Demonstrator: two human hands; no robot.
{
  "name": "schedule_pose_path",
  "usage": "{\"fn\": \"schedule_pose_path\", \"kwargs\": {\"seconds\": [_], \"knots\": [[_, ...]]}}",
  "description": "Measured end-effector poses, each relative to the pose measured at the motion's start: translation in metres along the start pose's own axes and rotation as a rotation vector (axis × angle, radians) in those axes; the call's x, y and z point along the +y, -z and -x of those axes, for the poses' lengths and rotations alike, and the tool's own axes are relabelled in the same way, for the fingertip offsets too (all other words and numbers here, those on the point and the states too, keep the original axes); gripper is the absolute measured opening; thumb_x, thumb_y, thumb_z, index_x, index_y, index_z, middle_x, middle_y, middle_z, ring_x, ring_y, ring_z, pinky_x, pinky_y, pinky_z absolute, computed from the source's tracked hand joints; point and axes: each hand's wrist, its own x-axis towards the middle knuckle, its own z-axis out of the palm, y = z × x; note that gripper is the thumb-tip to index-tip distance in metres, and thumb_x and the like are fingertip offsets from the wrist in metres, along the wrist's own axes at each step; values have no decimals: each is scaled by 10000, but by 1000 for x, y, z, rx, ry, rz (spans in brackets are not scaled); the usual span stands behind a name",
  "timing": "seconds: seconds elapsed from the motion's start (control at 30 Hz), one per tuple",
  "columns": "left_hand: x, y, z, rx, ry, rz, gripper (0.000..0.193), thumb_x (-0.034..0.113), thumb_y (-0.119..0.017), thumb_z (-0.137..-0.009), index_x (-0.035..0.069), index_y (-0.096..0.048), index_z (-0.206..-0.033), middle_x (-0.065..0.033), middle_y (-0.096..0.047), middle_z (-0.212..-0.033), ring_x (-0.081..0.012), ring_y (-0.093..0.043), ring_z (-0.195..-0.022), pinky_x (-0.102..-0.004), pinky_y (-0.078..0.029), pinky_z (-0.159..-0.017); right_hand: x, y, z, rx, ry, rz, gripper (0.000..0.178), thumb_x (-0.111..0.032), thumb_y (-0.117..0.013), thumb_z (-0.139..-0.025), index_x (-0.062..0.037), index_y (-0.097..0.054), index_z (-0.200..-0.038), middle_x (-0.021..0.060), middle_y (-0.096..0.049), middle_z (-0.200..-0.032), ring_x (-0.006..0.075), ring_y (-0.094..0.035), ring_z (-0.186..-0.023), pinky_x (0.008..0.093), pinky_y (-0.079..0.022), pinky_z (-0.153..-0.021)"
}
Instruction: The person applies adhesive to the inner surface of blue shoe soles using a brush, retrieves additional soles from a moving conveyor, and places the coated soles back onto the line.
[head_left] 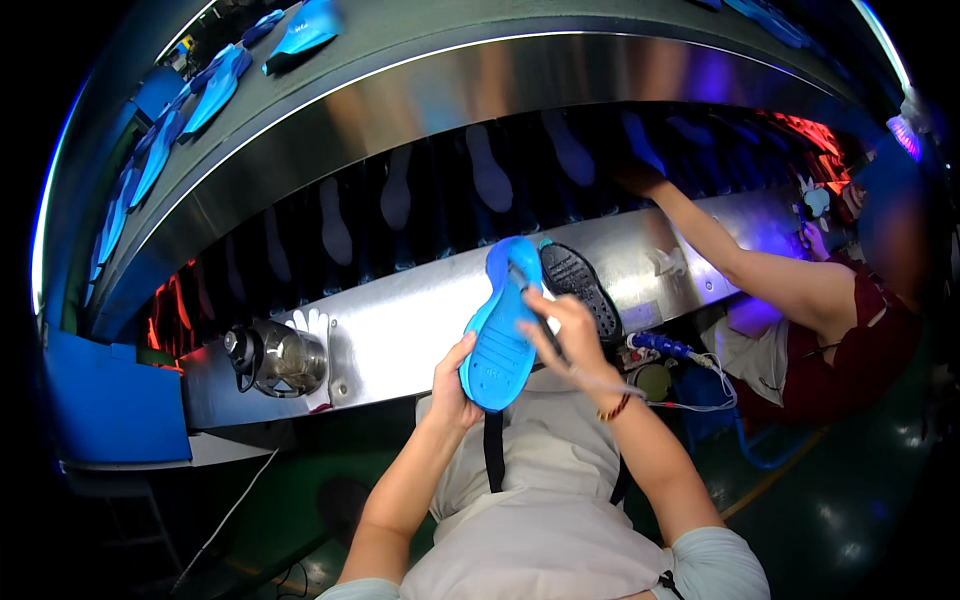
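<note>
A bright blue shoe sole point(500, 350) is held up over my lap, its inner side facing me. My left hand point(455, 392) grips its lower left edge, thumb on the rim. My right hand point(572, 335), smeared a little by motion, is closed round a slim brush-like tool point(519, 277). The tool's tip rests on or just over the upper part of the sole; contact is hard to tell. Just right of the blue sole, a black sole point(580, 285) with a patterned surface lies on the metal ledge point(400, 318).
Beyond the ledge, several grey sole-shaped pieces point(491, 170) stand in a dark slot with red glows at both ends. Blue soles point(215, 90) lie on the upper belt. A bottle point(285, 358) and white glove point(312, 325) sit left. At right, a co-worker's arm point(745, 260) reaches into the slot.
</note>
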Motion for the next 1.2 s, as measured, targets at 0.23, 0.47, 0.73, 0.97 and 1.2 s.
{"fn": "schedule_pose_path", "kwargs": {"seconds": [0.23,0.47,0.73,0.97,1.2], "knots": [[31,-15,-8,37,-48,-235,573,359,-477,-813,-36,-360,-1210,-202,-502,-1108,-296,-546,-962,-398,-479,-802,-33,43,23,-350,-336,-603,195,-129,-589,-786,13,-636,-912,108,-647,-788,132,-597,-697,237,-457,-640],[127,-150,-11,-496,-474,-235,569,361,-331,-843,-32,-312,-1254,-257,-426,-1185,-394,-497,-1006,-525,-422,-826,12,94,45,335,-586,-1135,344,-234,-400,-890,65,-552,-965,218,-605,-914,208,-598,-748,277,-472,-640],[200,-237,-139,-198,-556,445,916,623,-325,-766,-33,-34,-1335,-161,-97,-1404,-272,-118,-1304,-390,-93,-1059,16,86,43,407,-713,-1231,321,-207,-419,-887,73,-548,-979,214,-592,-951,183,-566,-685,259,-459,-639],[193,-307,-229,228,-961,-1655,847,488,-635,-653,13,-326,-1283,-229,-333,-1295,-384,-237,-1242,-442,-221,-1003,24,99,45,447,-760,-1075,342,-214,-436,-879,53,-472,-1090,213,-590,-937,175,-552,-648,256,-444,-603],[237,-299,-300,441,-821,-2176,504,360,-662,-690,77,-557,-1094,-153,-544,-1109,-339,-451,-1090,-476,-290,-953,40,98,45,406,-794,-1115,323,-179,-442,-882,57,-466,-1102,235,-569,-1001,167,-548,-651,245,-426,-598]]}}
